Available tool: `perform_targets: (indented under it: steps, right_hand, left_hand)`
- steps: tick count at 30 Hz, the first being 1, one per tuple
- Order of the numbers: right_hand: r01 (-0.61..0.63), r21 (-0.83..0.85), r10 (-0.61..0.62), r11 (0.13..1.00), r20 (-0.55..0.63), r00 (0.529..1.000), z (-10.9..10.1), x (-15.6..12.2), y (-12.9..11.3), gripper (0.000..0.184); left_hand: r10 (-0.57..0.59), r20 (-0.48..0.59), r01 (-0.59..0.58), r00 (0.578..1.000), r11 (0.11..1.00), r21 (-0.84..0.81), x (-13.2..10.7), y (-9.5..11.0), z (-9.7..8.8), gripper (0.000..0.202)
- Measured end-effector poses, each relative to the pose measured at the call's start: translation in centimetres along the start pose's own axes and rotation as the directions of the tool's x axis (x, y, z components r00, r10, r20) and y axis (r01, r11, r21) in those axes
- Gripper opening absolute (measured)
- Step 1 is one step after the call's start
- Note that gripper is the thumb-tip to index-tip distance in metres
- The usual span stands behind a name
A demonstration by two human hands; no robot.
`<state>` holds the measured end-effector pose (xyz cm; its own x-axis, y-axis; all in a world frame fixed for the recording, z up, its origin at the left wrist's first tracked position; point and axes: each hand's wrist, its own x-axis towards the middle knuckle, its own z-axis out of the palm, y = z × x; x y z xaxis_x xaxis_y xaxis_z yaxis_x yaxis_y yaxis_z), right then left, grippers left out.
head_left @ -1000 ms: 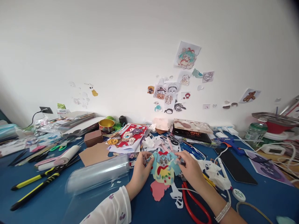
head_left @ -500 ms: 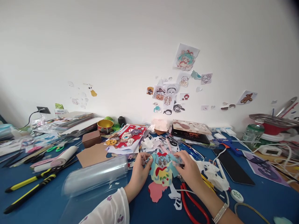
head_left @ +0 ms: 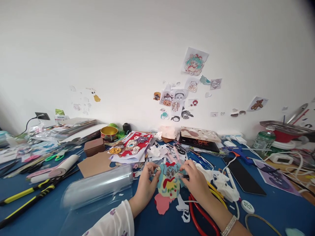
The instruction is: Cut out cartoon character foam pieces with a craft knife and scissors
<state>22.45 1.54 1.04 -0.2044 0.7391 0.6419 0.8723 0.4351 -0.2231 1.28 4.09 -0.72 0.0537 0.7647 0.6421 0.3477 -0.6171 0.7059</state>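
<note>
A layered cut-out figure (head_left: 169, 183) with light blue hair, a red bow and a yellow lower part is held up before me. My left hand (head_left: 148, 180) pinches its left edge between thumb and fingers. At its right side my right hand (head_left: 193, 178) has closed fingers around a thin grey-and-black piece (head_left: 181, 176), whose tip lies over the figure; its kind is not clear. Just below the figure is a pink cut-out shape (head_left: 162, 204). White paper scraps (head_left: 182, 208) lie to the right of that.
Red-handled pliers (head_left: 203, 218) are under my right forearm. A clear plastic roll (head_left: 98, 186) and yellow-black long-handled shears (head_left: 36, 193) lie to the left. Behind are printed sheets (head_left: 133, 144), a brown box (head_left: 94, 147) and a gold tin (head_left: 109, 132). A glue gun (head_left: 242, 157) lies at right.
My right fingers have shifted inward at the figure's right edge, and a grey-and-black piece now shows in them. My left hand keeps its hold. The view has moved slightly.
</note>
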Motion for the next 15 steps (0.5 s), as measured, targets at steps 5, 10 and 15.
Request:
perform_targets:
  steps: [5, 10, 15]
  right_hand:
    - [0.01, -0.023, -0.01, 1.0, -0.004, 1.0, -0.05, 0.03, -0.35, 0.008]
    - [0.009, -0.047, -0.009, 0.999, -0.008, 1.0, 0.02, -0.02, -0.31, 0.011]
    - [0.024, -0.067, -0.025, 0.997, -0.003, 1.0, 0.03, -0.03, -0.3, 0.017]
  left_hand:
    - [0.005, 0.004, -0.005, 1.0, 1.0, 0.013, -0.05, 0.15, -0.04, 0.028]
    - [-0.005, 0.016, 0.004, 1.0, 0.999, 0.039, -0.01, 0.31, -0.2, 0.027]
    - [0.008, 0.029, -0.009, 1.0, 0.998, 0.054, 0.09, 0.25, -0.34, 0.027]
